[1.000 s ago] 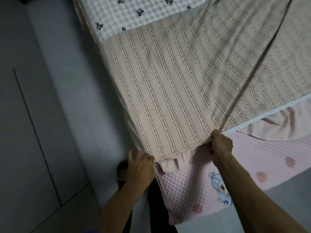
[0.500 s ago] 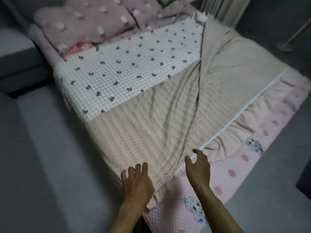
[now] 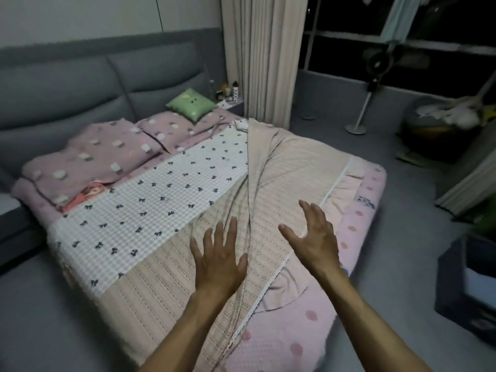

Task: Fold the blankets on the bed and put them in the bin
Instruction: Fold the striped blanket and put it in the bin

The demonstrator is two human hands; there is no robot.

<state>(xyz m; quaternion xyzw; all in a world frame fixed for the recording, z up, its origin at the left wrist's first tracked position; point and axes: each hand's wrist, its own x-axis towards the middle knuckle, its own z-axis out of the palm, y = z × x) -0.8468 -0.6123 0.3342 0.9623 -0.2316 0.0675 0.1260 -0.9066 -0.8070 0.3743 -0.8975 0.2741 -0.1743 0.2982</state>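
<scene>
Let go of the beige blanket (image 3: pixel 166 296) since a second ago, both hands now up and clear of its corner. Spread flat across the bed (image 3: pixel 308 331) beneath and ahead of the hands, raised crease running away between them. Lying beyond the left fingertips, the white bow-print blanket (image 3: pixel 150 210). Out past the right forearm, low on the floor, a dark bin (image 3: pixel 456 296). Hovering splayed, fingers wide, the left hand (image 3: pixel 218 260). Also open, thumb stretched, holding nothing, the right hand (image 3: pixel 312 234).
</scene>
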